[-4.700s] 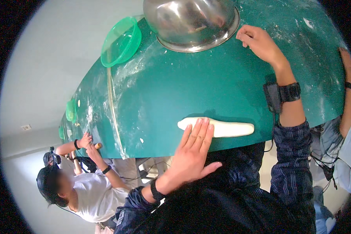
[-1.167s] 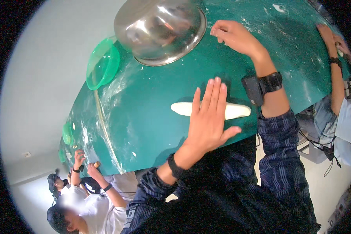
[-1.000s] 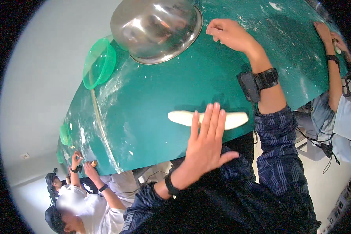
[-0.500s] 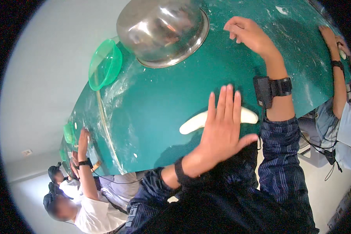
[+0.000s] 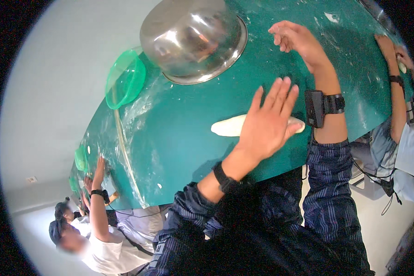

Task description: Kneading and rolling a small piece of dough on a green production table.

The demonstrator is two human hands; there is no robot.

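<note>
A person's left hand [image 5: 266, 131] lay flat across a long roll of white dough [image 5: 229, 126], palm down, fingers straight and pointing toward one o'clock, thumb spread toward two o'clock over the dough's other end; it grasped nothing. The dough rested on the green table [image 5: 188, 154] near its close edge, one tapered end at nine o'clock of the palm and the other at three. From the dough, the right hand [image 5: 299, 40] hung at one o'clock, fingers loosely curled, nothing visible in it; whether it touched the table could not be told. The shaping looked well along: the dough was already long and slender, narrowing toward the end at nine o'clock, with no cut in the parts that showed. It did not look finished, since the palm was on it, and the covered middle could not be judged for evenness. At eleven o'clock stood an upturned metal bowl [image 5: 193, 41], and at ten a green bowl [image 5: 135, 83], with white powder [image 5: 140, 106] smeared near it. A co-worker in a white shirt [image 5: 108, 250] was at eight o'clock, and another co-worker's hand [image 5: 385, 46] at two.
</note>
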